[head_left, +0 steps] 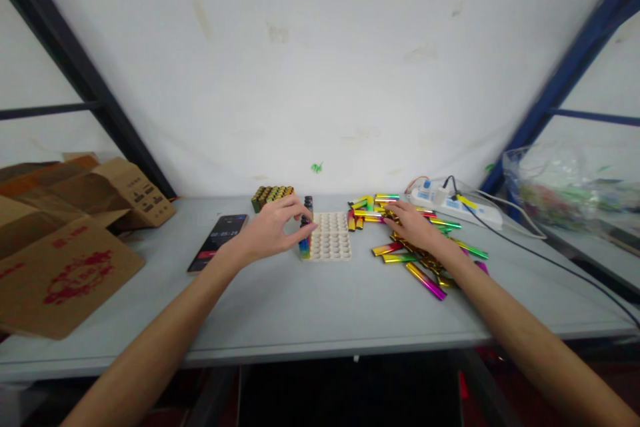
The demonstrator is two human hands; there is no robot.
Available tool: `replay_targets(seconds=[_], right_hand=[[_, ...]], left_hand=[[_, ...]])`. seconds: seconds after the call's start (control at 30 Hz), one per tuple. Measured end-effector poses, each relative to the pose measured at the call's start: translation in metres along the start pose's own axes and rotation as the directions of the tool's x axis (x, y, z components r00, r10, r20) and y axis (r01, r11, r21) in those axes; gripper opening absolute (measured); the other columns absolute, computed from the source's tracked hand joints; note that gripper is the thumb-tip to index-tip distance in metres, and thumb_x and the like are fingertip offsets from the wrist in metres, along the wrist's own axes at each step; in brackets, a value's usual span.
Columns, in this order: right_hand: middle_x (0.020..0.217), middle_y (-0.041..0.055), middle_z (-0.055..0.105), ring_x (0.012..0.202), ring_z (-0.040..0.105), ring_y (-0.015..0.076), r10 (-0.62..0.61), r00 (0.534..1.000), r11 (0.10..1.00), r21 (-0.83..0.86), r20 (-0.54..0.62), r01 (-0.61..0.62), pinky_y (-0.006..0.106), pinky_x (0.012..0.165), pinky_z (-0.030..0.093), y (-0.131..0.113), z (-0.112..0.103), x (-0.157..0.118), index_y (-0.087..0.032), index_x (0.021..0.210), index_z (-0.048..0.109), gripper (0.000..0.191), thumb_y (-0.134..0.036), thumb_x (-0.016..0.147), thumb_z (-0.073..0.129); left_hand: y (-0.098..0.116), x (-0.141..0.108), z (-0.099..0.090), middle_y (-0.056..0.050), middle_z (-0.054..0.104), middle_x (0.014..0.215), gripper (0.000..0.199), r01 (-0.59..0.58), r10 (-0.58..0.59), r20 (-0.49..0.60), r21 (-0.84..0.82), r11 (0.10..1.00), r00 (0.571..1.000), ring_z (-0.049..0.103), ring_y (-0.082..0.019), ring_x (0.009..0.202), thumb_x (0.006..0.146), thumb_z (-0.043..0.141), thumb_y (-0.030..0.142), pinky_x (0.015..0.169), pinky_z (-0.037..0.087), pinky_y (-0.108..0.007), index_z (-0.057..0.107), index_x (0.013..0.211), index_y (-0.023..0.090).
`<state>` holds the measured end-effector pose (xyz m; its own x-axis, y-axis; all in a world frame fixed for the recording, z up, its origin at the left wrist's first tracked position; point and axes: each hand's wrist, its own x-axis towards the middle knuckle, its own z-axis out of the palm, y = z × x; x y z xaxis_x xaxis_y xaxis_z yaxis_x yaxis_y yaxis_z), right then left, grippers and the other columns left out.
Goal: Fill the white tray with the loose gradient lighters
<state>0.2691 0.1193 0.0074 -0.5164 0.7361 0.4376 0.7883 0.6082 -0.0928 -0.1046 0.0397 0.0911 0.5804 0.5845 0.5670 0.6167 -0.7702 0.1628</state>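
A cream tray (pixel 331 240) with rows of round hollows lies at the middle of the table. Along its left edge stands a row of shiny tubes (pixel 305 248), blue ones nearest me. Over that row is my left hand (pixel 276 228), its thumb and forefinger curved around the tubes with a gap between the tips; whether it touches one is unclear. My right hand (pixel 411 223) rests on a loose pile of metallic tubes (pixel 426 280) in gold, red, green and purple, right of the tray. Its fingers are bent down among them, and what they grip is hidden.
A block of upright gold-topped tubes (pixel 273 196) stands behind my left hand. A phone (pixel 219 240) lies left of it. Cardboard boxes (pixel 75 267) fill the far left. At the right are a power strip (pixel 480 211) with cables and a clear plastic bag (pixel 555 187).
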Motion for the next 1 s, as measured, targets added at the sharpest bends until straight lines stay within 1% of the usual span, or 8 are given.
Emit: replay_targets(seconds=[0.13,0.3,0.5,0.63,0.7,0.77,0.9,1.0], right_hand=[[0.120,0.0196,0.070,0.112,0.064,0.0334,-0.001,0.998,1.000,-0.026,0.057,0.003,0.050,0.101,0.051,0.006,-0.001,0.003,-0.013,0.119,0.071,0.031,-0.029,0.101,0.052],[0.112,0.0171,0.072,0.106,0.067,0.0310,0.020,0.992,0.999,-0.032,0.127,-0.016,0.047,0.099,0.052,0.005,-0.005,0.006,-0.014,0.111,0.076,0.024,-0.020,0.097,0.058],[0.126,0.0222,0.068,0.115,0.065,0.0319,0.100,0.993,0.993,-0.065,0.058,-0.096,0.044,0.104,0.050,0.009,-0.008,0.004,-0.008,0.116,0.073,0.028,-0.017,0.090,0.068],[0.108,0.0169,0.075,0.100,0.070,0.0299,0.157,0.974,0.983,-0.126,0.165,-0.137,0.039,0.091,0.053,0.005,-0.015,0.006,-0.011,0.106,0.075,0.019,-0.020,0.094,0.063],[0.102,0.0145,0.077,0.093,0.072,0.0284,0.159,0.970,0.983,-0.124,0.181,-0.138,0.036,0.085,0.053,0.002,-0.018,0.007,-0.013,0.102,0.076,0.021,-0.021,0.098,0.057],[0.100,0.0148,0.078,0.091,0.072,0.0283,0.181,0.976,0.979,-0.115,0.119,-0.167,0.035,0.083,0.052,-0.002,-0.020,0.007,-0.014,0.104,0.075,0.027,-0.025,0.102,0.051],[0.104,0.0180,0.077,0.094,0.072,0.0305,0.207,0.974,0.977,-0.032,-0.095,-0.211,0.039,0.085,0.051,-0.005,-0.023,0.008,-0.012,0.115,0.070,0.039,-0.033,0.106,0.038],[0.100,0.0150,0.075,0.089,0.070,0.0286,0.270,0.927,0.958,0.170,-0.259,-0.231,0.039,0.083,0.052,-0.007,-0.025,0.007,-0.014,0.115,0.066,0.047,-0.045,0.107,0.032]], left_hand=[[-0.005,0.000,0.004,-0.002,0.058,0.079,0.021,-0.019,0.025,-0.101,0.058,0.998,0.995,0.056,-0.015,0.074,0.101,0.058,0.031,0.071,0.044,-0.027,0.068,0.090,0.016],[-0.005,0.000,0.008,-0.001,0.057,0.073,0.024,-0.021,0.035,-0.156,0.089,0.996,0.987,0.054,-0.014,0.068,0.102,0.056,0.028,0.066,0.042,-0.026,0.065,0.084,0.016],[-0.004,0.000,0.011,-0.001,0.057,0.072,0.025,-0.018,0.033,-0.173,0.093,0.996,0.984,0.053,-0.014,0.066,0.103,0.054,0.027,0.064,0.041,-0.026,0.065,0.084,0.016],[-0.005,-0.001,0.012,0.000,0.056,0.072,0.023,-0.028,0.047,-0.184,0.102,0.994,0.982,0.052,-0.013,0.065,0.103,0.053,0.025,0.062,0.040,-0.025,0.063,0.084,0.016],[-0.005,-0.001,0.012,0.000,0.056,0.072,0.022,-0.031,0.051,-0.192,0.103,0.994,0.980,0.052,-0.013,0.065,0.103,0.053,0.024,0.062,0.039,-0.025,0.062,0.083,0.017],[-0.005,0.000,0.012,0.000,0.056,0.071,0.022,-0.037,0.060,-0.213,0.109,0.993,0.975,0.051,-0.013,0.064,0.102,0.053,0.023,0.062,0.039,-0.025,0.061,0.082,0.017],[-0.002,0.000,0.012,0.001,0.053,0.069,0.022,-0.044,0.077,-0.262,0.129,0.991,0.962,0.048,-0.013,0.061,0.101,0.054,0.020,0.060,0.038,-0.026,0.058,0.080,0.018],[0.000,0.001,0.012,0.002,0.053,0.068,0.021,-0.050,0.086,-0.282,0.133,0.990,0.956,0.047,-0.013,0.060,0.100,0.054,0.019,0.059,0.037,-0.025,0.058,0.080,0.018]])
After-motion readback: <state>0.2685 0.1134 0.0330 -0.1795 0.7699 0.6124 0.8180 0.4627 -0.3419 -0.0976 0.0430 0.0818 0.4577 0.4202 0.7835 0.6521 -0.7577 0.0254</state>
